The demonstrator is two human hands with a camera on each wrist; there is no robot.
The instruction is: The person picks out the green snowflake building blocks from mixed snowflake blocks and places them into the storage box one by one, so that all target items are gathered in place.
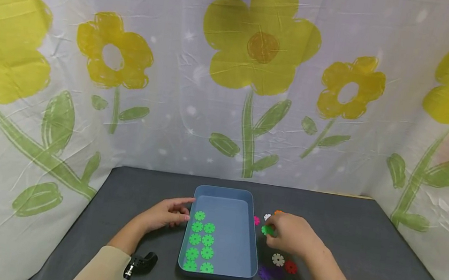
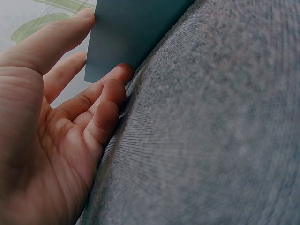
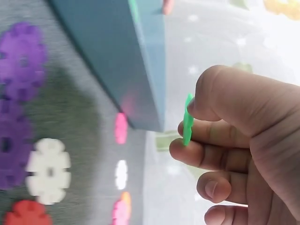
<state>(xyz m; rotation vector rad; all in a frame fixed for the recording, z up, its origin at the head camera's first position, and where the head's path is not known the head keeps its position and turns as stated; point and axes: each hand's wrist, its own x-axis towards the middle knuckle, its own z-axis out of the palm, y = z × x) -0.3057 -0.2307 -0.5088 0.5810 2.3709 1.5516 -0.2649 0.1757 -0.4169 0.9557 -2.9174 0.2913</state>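
A green notched disc [image 3: 188,119] is pinched between the thumb and fingers of my right hand [image 1: 295,234], just off the right side of the blue tray [image 1: 233,236]. Along the tray's left half lie several more green discs [image 1: 207,240] in two columns. My left hand [image 1: 165,212] touches the tray's left wall with its fingertips; in the left wrist view its thumb and fingers rest loosely against the tray's side [image 2: 117,37].
Right of the tray lie loose discs: white [image 1: 278,259], red [image 1: 290,267], purple [image 1: 264,273] and pink [image 1: 257,220]. An orange disc [image 1: 278,211] shows partly behind my right hand. A flower-printed cloth [image 1: 167,118] hangs around the dark table [image 1: 150,182].
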